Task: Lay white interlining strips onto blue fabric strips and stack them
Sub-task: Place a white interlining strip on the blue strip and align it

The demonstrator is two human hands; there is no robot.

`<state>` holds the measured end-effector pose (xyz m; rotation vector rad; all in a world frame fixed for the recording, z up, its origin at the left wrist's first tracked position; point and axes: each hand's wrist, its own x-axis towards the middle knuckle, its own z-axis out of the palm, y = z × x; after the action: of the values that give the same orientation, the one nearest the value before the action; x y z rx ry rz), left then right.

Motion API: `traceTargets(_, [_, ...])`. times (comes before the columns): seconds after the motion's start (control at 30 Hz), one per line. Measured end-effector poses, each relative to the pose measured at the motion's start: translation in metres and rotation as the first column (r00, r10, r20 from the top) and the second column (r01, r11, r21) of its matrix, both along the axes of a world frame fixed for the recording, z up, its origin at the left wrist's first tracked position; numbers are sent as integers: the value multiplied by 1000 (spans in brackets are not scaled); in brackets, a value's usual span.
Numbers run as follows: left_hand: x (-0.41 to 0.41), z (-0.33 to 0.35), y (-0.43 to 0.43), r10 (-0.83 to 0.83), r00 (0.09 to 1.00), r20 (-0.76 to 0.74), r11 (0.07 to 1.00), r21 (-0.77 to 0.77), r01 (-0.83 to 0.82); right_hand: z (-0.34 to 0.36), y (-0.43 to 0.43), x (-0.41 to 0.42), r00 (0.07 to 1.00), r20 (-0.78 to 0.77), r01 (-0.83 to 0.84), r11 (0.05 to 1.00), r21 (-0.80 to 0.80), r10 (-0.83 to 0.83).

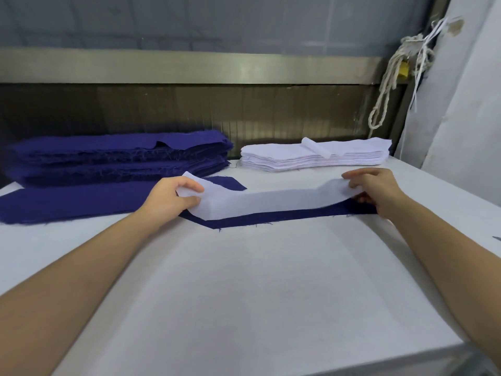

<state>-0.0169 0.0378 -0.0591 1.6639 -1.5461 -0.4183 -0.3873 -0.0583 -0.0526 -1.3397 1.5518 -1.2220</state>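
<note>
Interlining strip (271, 202), white and thin, hangs in a shallow sag between both hands. Its middle is low over the blue fabric strip (271, 219), which lies flat on the worktop (257, 280), and its two ends are lifted. The left hand (168, 199) pinches the left end between thumb and curled fingers, and the right hand (376, 188) pinches the right end in the same way. The strip looks almost weightless and limp, so it would probably skew or fold if let go unevenly. The sound grip is at the two ends under light tension, lowering both together so the edges match. The blue strip shows frayed threads along its near edge and seems a soft woven cloth that would wrinkle if dragged. Just to the left lies another flat blue piece (76, 202). Behind it is a thick stack of blue strips (119, 158), and to the right a stack of white interlining (314, 158) with a small white roll (315, 147) on top.
</note>
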Motion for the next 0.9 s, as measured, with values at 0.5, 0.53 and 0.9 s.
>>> traceTargets(0.5, [10,0,1,-43,994,105,997,-62,50,-6,-7,-11,909,-411,4,985,-175,-76])
traceTargets(0.53, [10,-1,2,-63,988,141,996,-53,71,-7,-8,-11,908,-414,9,988,-155,-73])
traceTargets(0.9, [9,-6,3,-156,938,309,984,-31,174,-7,-13,-16,854,-507,60,990,-126,-116])
